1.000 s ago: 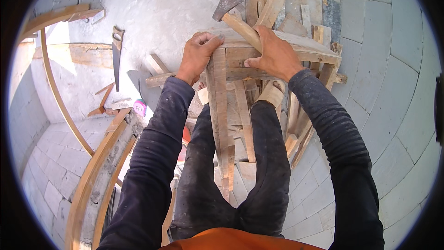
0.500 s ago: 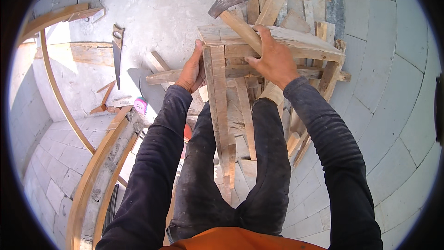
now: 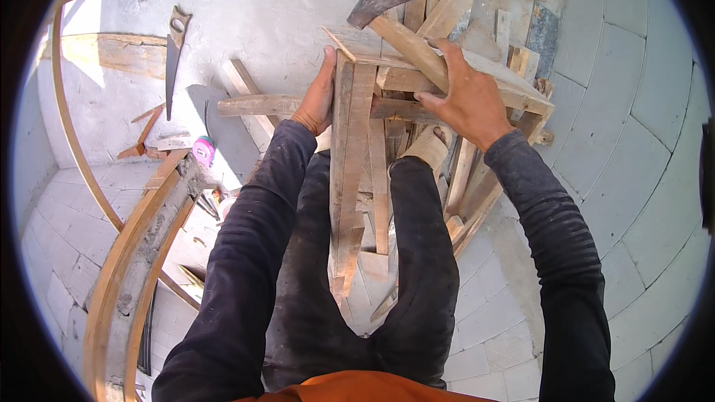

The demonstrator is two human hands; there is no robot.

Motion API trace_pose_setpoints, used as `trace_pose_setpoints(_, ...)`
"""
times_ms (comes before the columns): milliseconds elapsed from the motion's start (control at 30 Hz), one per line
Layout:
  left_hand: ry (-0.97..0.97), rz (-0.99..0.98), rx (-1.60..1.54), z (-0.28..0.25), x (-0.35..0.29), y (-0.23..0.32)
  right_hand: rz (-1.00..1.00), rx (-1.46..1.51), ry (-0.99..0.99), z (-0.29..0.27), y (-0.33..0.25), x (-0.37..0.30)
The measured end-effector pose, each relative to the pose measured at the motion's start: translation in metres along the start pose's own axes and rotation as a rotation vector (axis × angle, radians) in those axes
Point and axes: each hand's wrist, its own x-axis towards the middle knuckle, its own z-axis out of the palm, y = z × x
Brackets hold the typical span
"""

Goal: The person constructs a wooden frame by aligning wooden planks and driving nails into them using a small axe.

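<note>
Two hands gripped: your right hand [image 3: 471, 103] the hatchet [image 3: 406, 43] over the wooden frame [image 3: 525, 98], your left hand [image 3: 320, 95] its left post [image 3: 347, 156]. Post and top [image 3: 363, 43] already met; any fastening left was unclear. Farther left lay a handsaw [image 3: 173, 59].

The left arm [image 3: 249, 231] came up from 7 o'clock and the right arm [image 3: 547, 231] from 5 o'clock, both in long dark sleeves [image 3: 223, 290]. The left hand [image 3: 317, 98] was near 11 o'clock, its thumb [image 3: 328, 65] up toward 12, the rest partly hidden. The right hand [image 3: 473, 100], near 2 o'clock, was curled tight, its pointing finger [image 3: 453, 56] aimed at 10 o'clock.
</note>
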Motion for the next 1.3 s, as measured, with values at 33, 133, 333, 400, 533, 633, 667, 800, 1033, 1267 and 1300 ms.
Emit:
trace_pose_setpoints(33,0.035,0.035,0.065,-0.003,0.003,-0.002,0.0,0.006,-0.003,0.002,0.0,0.0)
trace_pose_setpoints(133,0.105,0.089,0.101,-0.002,0.012,-0.01,0.012,0.009,0.008,0.004,0.003,0.002)
trace_pose_setpoints(333,0.164,0.059,0.074,0.007,0.004,-0.011,0.007,0.03,0.057,0.0,0.005,-0.001)
trace_pose_setpoints(400,0.158,0.033,0.065,0.0,0.003,-0.01,0.057,0.037,0.038,-0.003,0.001,0.007)
trace_pose_setpoints(533,0.277,0.096,0.077,0.001,0.006,-0.014,0.002,0.04,0.026,0.006,0.008,0.008)
trace_pose_setpoints(633,0.267,0.067,0.075,0.012,0.004,-0.012,-0.024,0.048,0.067,0.015,0.018,0.0)
trace_pose_setpoints(667,0.261,0.053,0.074,0.008,0.002,-0.011,-0.03,0.059,0.072,0.015,0.017,0.003)
trace_pose_setpoints(800,0.239,0.023,0.048,0.006,0.002,-0.007,-0.051,0.054,0.068,0.018,0.019,0.004)
trace_pose_setpoints(1033,0.237,0.026,0.046,0.027,-0.011,-0.002,-0.074,0.1,0.081,0.015,0.022,-0.005)
trace_pose_setpoints(1267,0.248,0.035,0.082,0.037,0.006,-0.023,-0.079,0.061,0.093,0.01,0.038,-0.013)
trace_pose_setpoints(1300,0.239,0.024,0.078,0.041,0.007,-0.025,-0.071,0.051,0.079,0.01,0.043,-0.015)
